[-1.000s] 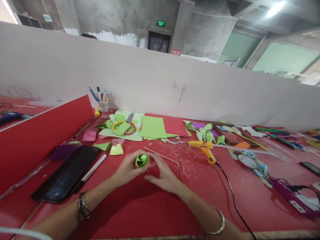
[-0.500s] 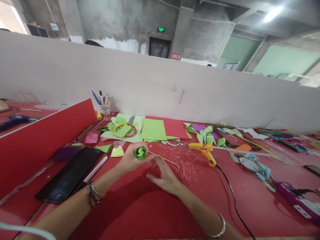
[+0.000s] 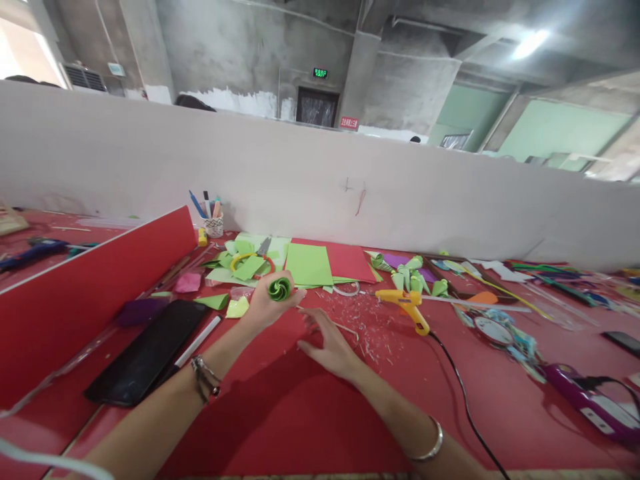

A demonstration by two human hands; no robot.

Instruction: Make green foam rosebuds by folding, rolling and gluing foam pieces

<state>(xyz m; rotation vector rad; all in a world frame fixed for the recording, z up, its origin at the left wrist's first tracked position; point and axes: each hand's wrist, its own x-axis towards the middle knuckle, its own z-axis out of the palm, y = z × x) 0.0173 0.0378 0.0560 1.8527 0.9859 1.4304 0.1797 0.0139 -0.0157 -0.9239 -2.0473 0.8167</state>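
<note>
My left hand (image 3: pixel 265 308) is wrapped round a rolled green paper piece (image 3: pixel 279 289), whose spiral end faces up toward me. To its right, my right hand (image 3: pixel 327 343) hovers over the red table with fingers apart and slightly curled, holding nothing. Beyond the hands lie green paper sheets (image 3: pixel 309 265) and a red sheet (image 3: pixel 350 263). Scissors (image 3: pixel 263 247) with yellow and red handles rest among green paper scraps (image 3: pixel 223 257). A yellow hot glue gun (image 3: pixel 406 303) lies to the right of my right hand.
A black phone (image 3: pixel 145 353) and a white marker (image 3: pixel 197 340) lie at left, beside a red divider (image 3: pixel 100 293). A pen cup (image 3: pixel 214 225) stands at the back. Several green paper cones (image 3: pixel 410 273) and a purple power strip (image 3: pixel 590 400) are at right; glue scraps litter the middle.
My left hand has lifted slightly away with the rolled green paper, and a gap to my right hand has widened. The whole view has shifted a little downward.
</note>
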